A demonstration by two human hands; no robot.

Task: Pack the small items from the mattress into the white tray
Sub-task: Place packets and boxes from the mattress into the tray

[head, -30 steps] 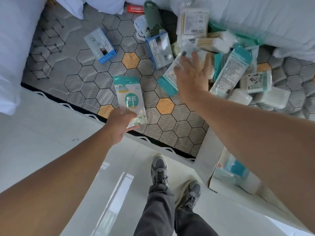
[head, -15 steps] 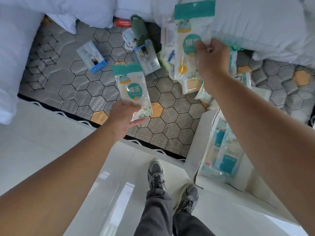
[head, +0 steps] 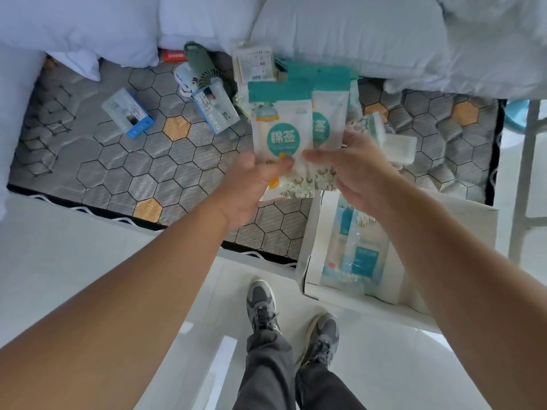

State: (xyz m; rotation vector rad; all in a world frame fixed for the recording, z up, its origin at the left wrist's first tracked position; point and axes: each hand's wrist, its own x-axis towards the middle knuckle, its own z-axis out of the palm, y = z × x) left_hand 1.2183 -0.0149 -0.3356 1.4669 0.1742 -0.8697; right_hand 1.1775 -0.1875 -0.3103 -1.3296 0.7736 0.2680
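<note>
Your left grip (head: 251, 184) pinches the lower edge of a cotton swab packet (head: 281, 134), thumb on front. Your right grip (head: 352, 170) holds a second packet (head: 330, 125) just behind it, both above the mattress (head: 118, 173), beside the white tray (head: 307, 247).

A single head-worn camera looks forward and steeply down from standing height (wide-angle, so the forearms (head: 133, 291) loom large). It takes in the mattress (head: 124, 170) above, the tray (head: 306, 232) at right and the shoes (head: 262, 303) below.
</note>
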